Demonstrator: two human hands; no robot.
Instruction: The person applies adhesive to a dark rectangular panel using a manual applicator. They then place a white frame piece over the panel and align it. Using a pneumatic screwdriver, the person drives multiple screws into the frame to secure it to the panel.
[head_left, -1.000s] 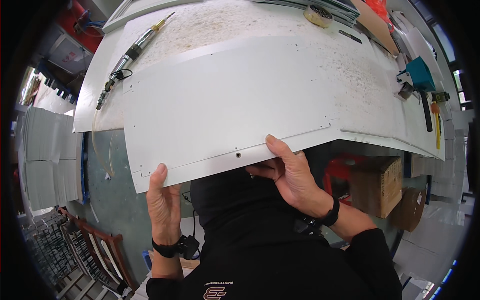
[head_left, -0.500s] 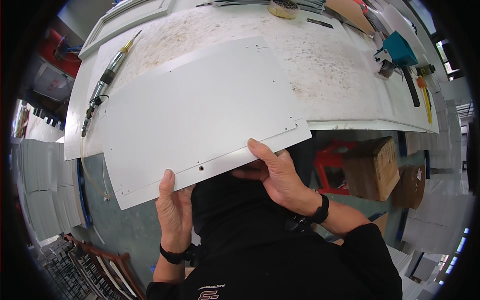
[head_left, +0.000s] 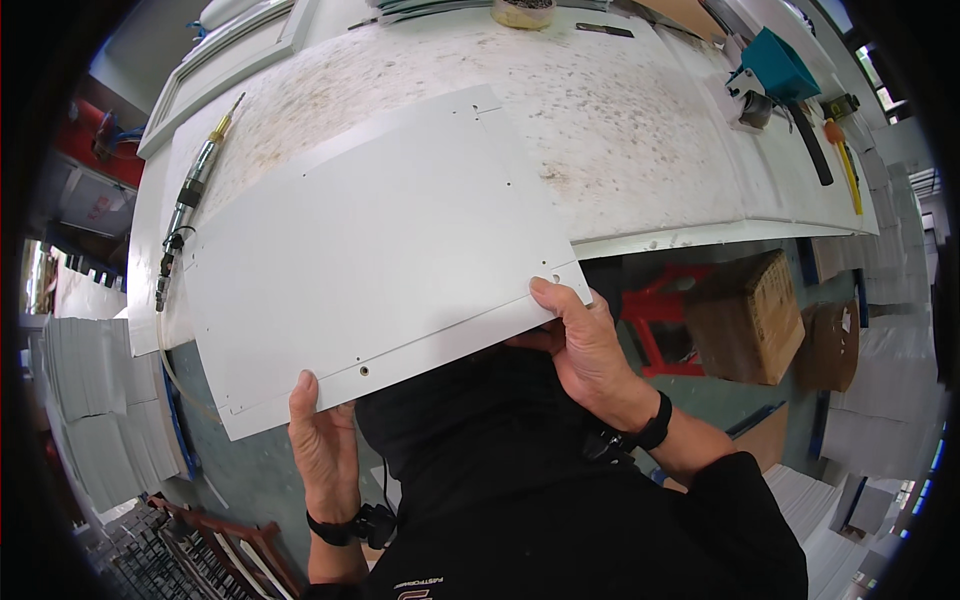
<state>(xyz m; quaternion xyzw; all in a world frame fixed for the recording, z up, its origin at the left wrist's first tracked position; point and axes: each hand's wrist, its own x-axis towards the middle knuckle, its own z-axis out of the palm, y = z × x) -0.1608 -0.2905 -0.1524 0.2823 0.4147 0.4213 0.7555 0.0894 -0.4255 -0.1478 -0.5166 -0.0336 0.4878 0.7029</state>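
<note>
White panel pinched along near edge: left fingers, right fingers, thumbs on top.

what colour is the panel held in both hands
The panel is white; the head view shows it best.

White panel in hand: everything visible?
White panel: flat, thin-looking, rectangular; material unclear. Small hole-like dots mark it; a larger ringed hole sits by the near edge, along which a fine line runs. It's askew, its far part over the workbench; contact there unclear. Left hand and right hand grip the near edge, thumbs on top.
</note>
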